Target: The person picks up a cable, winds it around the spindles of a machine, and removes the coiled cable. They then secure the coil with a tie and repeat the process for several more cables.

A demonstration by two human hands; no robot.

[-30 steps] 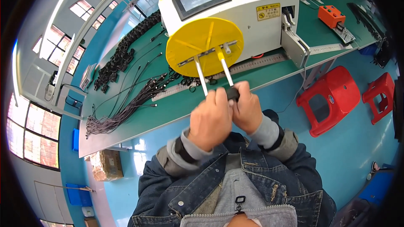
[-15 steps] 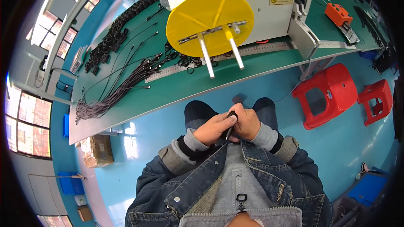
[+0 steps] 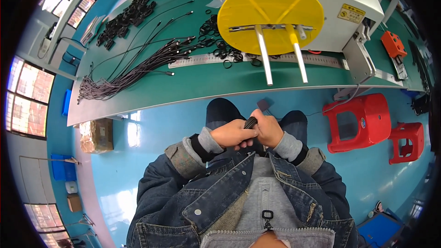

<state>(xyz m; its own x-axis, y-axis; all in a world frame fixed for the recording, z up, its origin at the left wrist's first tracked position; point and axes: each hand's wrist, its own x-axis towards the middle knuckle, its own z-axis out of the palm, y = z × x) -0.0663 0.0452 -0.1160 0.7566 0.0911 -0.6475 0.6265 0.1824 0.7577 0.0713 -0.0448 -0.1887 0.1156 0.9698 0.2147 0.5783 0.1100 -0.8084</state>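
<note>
Cable coil [image 3: 250,122] gripped by both closed hands, left [image 3: 232,133] and right [image 3: 268,129], over lap; binding step, next needs a tight wrap.

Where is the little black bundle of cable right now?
The cable bundle is low in the head view's middle, pinched between the left hand and right hand over the lap, below the green bench.
</note>
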